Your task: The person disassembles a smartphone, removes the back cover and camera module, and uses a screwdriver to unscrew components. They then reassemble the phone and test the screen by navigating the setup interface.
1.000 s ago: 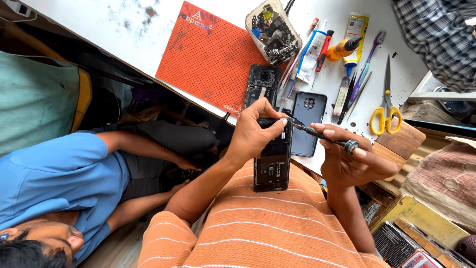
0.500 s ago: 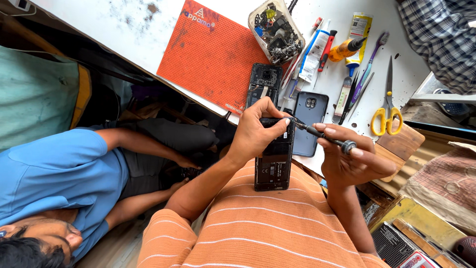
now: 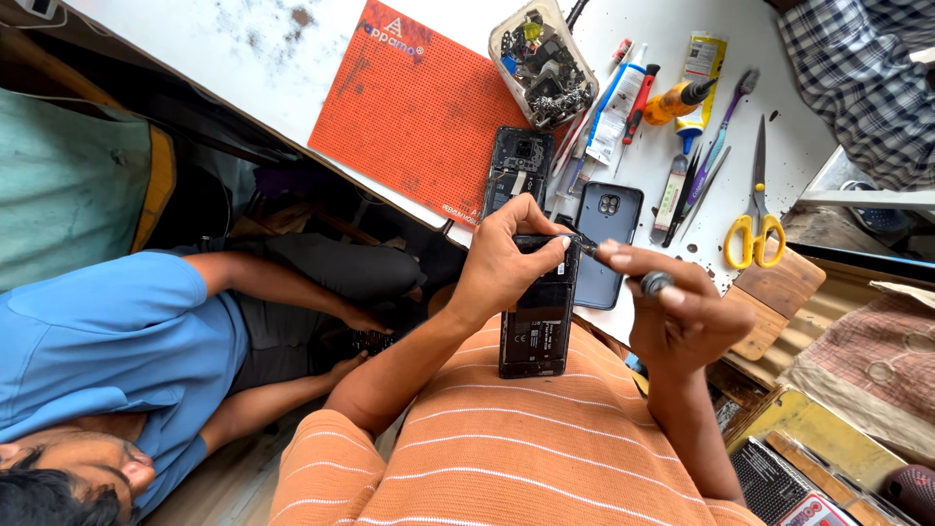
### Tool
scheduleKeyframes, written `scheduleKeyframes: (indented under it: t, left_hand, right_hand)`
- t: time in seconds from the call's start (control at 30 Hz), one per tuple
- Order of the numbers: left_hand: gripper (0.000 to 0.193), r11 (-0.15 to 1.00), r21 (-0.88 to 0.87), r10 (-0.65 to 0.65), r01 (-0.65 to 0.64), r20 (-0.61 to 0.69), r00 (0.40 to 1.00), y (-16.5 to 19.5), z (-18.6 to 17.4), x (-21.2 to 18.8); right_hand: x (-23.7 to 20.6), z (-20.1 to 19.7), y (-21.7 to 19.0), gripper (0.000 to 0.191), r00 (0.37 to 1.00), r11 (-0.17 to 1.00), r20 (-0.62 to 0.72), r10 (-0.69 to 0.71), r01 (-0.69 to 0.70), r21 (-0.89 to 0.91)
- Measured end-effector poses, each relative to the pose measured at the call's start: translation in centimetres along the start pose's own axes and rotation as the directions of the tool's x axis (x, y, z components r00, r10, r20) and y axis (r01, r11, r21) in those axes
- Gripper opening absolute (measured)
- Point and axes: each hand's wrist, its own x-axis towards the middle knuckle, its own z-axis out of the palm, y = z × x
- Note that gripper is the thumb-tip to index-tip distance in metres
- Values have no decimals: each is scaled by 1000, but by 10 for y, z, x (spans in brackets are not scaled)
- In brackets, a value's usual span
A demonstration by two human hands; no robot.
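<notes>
My left hand [image 3: 506, 258] grips the top of an opened black phone [image 3: 538, 326] with its back off, held over my lap at the table's edge. A small screwdriver [image 3: 623, 268] is pinched in my right hand [image 3: 682, 317], its tip at the phone's upper right corner beside my left thumb. Just beyond it on the white table [image 3: 292, 58] lies a dark blue phone back cover [image 3: 606, 229]. Another opened phone body [image 3: 514, 168] rests on the edge of the orange mat [image 3: 419, 112].
A clear tub of small parts [image 3: 543, 56], tubes, pens, tweezers, an orange-handled driver [image 3: 677, 100] and yellow-handled scissors [image 3: 755, 219] crowd the far table. A person in a blue shirt [image 3: 107, 341] sits low at the left. A plaid sleeve [image 3: 857, 68] is at top right.
The view has shifted slightly. My right hand has turned a little with the screwdriver, and its tip stays at the phone's top corner. My left hand keeps its grip.
</notes>
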Motion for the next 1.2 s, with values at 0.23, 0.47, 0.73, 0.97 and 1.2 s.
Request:
scheduleKeyframes:
  t: [0.23,0.47,0.73,0.97,1.2]
  left_hand:
    - [24,999,-34,-41,42,23,999,1,0,-1]
    - [27,999,2,-44,44,28,999,3,2,-4]
    - [27,997,-15,-70,71,28,997,1,4,-4]
    - [26,999,-24,-41,42,27,999,-3,2,-2]
    - [29,997,-4,-77,77,14,997,-1,4,-1]
  right_hand:
    - [-4,-1,1,44,1000,1000,3,5,-5,-15]
    - [2,-3,3,35,999,997,46,16,-19,79]
    - [0,3,0,45,998,998,11,-57,58,-19]
    - [-6,-7,4,34,996,998,59,63,-64,19]
    - [-7,-5,7,32,996,996,71,61,-65,60]
